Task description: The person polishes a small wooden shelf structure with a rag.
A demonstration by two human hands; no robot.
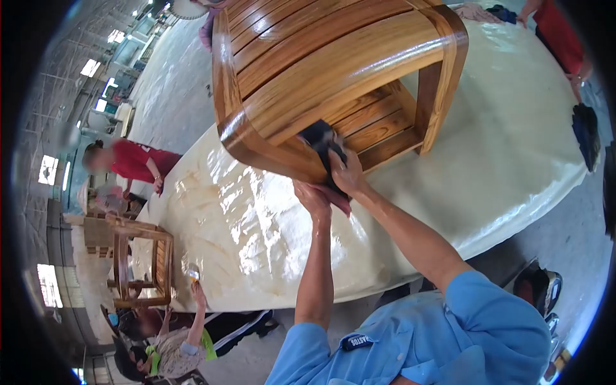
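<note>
A glossy slatted wooden stool stands tilted over the covered table in front of me. My right hand is closed on a dark cloth, pressed against the inner side of the stool's frame. Close below, my left hand grips the stool's near lower edge, its fingertips partly hidden. A reddish fold of cloth hangs between my two hands. Through the frame opening, the lower slats of the stool show.
The table wears a shiny, creased cream cover. Another wooden stool frame stands at its left end, near a person in a patterned top. People in red stand across the table and at the far right. Dark cloths lie at the right edge.
</note>
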